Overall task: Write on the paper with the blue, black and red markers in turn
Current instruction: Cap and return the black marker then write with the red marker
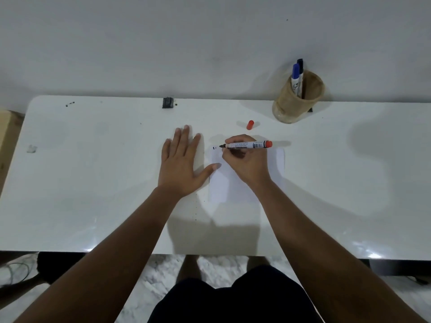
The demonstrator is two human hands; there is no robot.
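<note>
White desk against a pale wall: left hand lies flat and open, thumb on the paper; right hand grips a red marker, tip at the paper's top-left corner.

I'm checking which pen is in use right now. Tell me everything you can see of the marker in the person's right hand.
The white-barrelled marker with a red end plug lies nearly level, tip pointing left, gripped near the tip by the right hand. It is uncapped; its dark nib sits at the upper left corner of the white paper sheet, beside small dark marks. Printed labelling runs along the barrel, too small to read. A loose red cap lies on the table beyond it.
</note>
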